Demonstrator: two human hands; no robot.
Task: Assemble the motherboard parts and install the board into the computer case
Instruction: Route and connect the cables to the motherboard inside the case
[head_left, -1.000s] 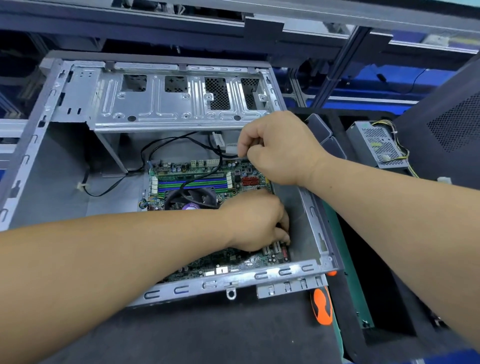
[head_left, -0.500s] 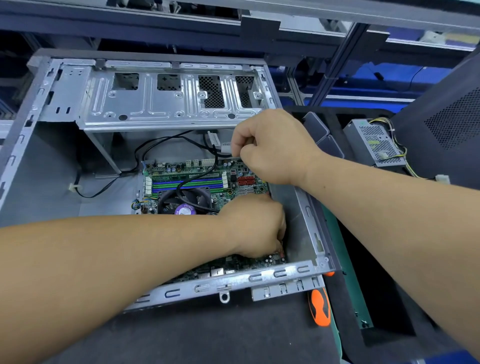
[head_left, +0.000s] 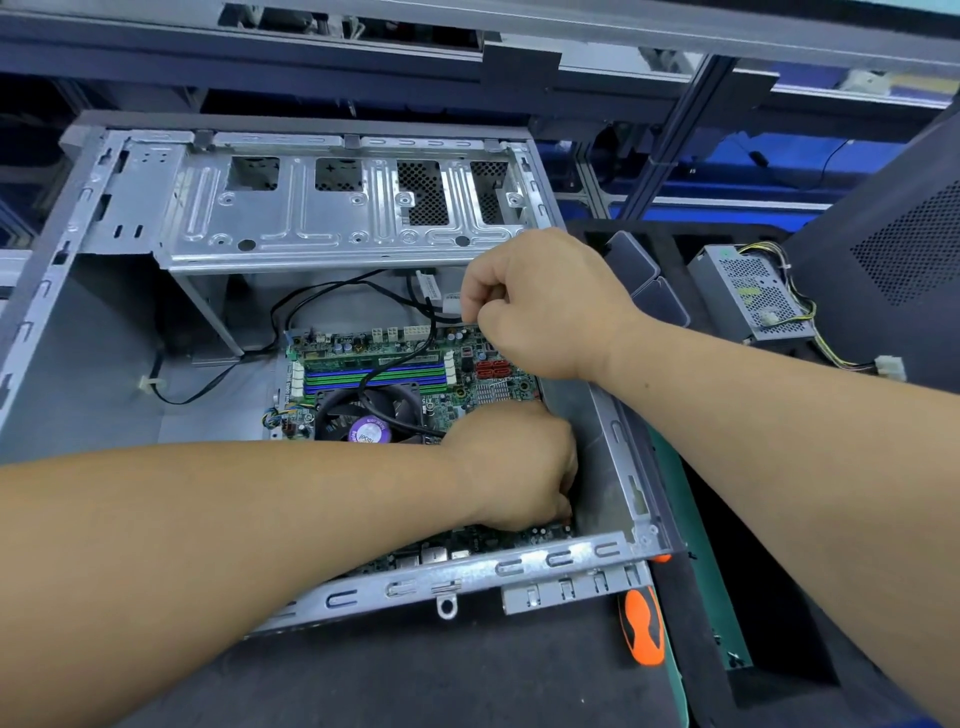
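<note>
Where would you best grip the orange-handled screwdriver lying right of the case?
Grip the screwdriver by its orange handle from above: it lies flat on the mat, handle exposed, while its far end runs under the case corner.

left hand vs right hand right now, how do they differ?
The left hand sits low at the motherboard's near right edge, fingers curled down and hidden; the right hand is at its far right corner, fingers curled. The right hand is by the black cables; the left is beside the cooler fan. What either grips cannot be seen. Both are inside the case.
</note>
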